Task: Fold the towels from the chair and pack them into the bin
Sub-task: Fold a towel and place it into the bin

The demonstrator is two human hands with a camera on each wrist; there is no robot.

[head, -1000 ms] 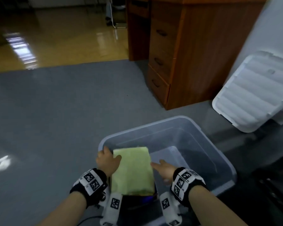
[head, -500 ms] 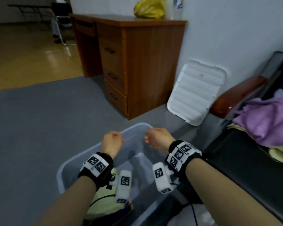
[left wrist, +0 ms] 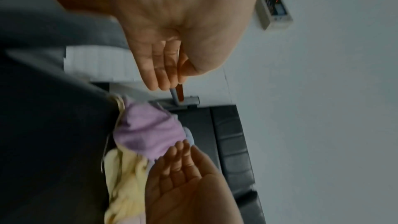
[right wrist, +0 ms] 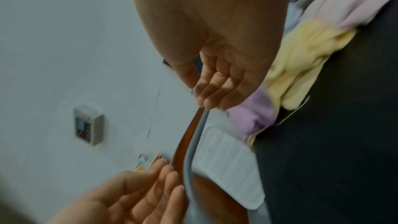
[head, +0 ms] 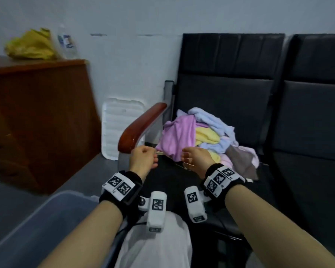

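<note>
Both forearms reach forward side by side over the black seat of the chair [head: 226,105], palms turned toward each other. The left hand [head: 143,158] hovers just beside the chair's reddish wooden armrest [head: 141,126]; the right hand [head: 196,158] hangs close to the near edge of the towel pile [head: 207,138], not touching it. In the wrist views the fingers [left wrist: 160,72] of the left hand are loosely bent and together, holding nothing, and the fingers [right wrist: 215,89] of the right hand are the same — relaxed, lightly curled, empty.

The towels lie in a crumpled heap on the seat against the armrest side: a purple towel [head: 177,136] on the near left, yellow and pale blue ones behind it, pink and grey at the right. The clear plastic bin [head: 37,225] sits on the grey floor at lower left, beside the person's left forearm — its inside is not visible here. Its white lid [head: 120,124] leans upright against the wall between the chair and a wooden bench [head: 37,117], on which a yellow bag [head: 31,47] rests.
</note>
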